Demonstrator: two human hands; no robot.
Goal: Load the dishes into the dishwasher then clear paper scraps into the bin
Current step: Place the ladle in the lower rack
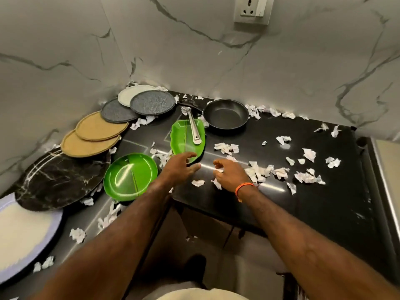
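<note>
Both forearms reach over black worktop [303,202]. Left hand [179,167], fingers loose, at leaf-shaped green dish [184,139]; right hand [229,173] loosely curled over paper scraps [259,172], grip unclear.

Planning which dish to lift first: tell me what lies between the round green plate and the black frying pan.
In the head view, the leaf-shaped green plate lies between the round green plate and the black frying pan, with a steel handle across it and paper scraps beside.

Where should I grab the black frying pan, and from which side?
Take the frying pan by its steel handle, which runs from the pan's left rim toward you and lies across the green leaf-shaped plate. Its free end faces the left hand, so probably come in from the near side and wrap the handle's end; the round bowl gives fingers little hold.
</note>
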